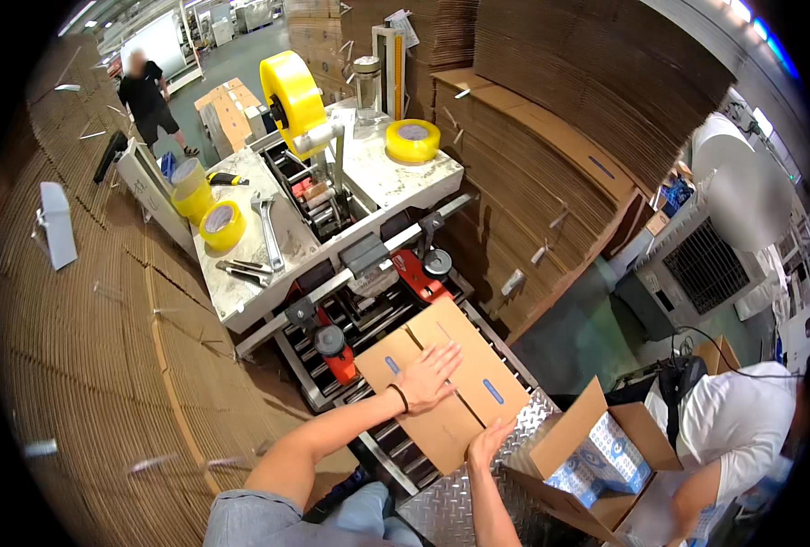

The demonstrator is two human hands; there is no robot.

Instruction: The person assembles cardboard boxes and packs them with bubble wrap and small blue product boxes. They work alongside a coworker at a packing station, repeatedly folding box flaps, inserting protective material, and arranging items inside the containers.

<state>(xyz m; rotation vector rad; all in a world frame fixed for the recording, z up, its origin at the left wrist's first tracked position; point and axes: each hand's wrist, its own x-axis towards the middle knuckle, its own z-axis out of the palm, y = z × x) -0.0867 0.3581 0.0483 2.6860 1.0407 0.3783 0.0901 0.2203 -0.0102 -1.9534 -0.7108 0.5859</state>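
A cardboard box [439, 436] with its top flaps folded down lies on the roller conveyor [399, 448] in front of a carton taping machine [368, 264]. Flat on its top, across the seam between the flaps, rests my left hand [428, 378], fingers stretched out. My right hand [491, 444] touches the box's near right edge, its fingers extended along the side and holding nothing. Red side guides with grey rollers [329, 341] stand just past the box's far end. A big yellow tape roll [293, 103] is mounted above the machine.
On the machine top lie a wrench [266, 232], more yellow tape rolls [412, 141] and a cutter [228, 179]. Stacked flat cardboard [104, 337] rises at the left and behind. To the right, a co-worker [733, 419] handles an open carton [560, 438] with blue-white packs. Another person [143, 96] stands far left.
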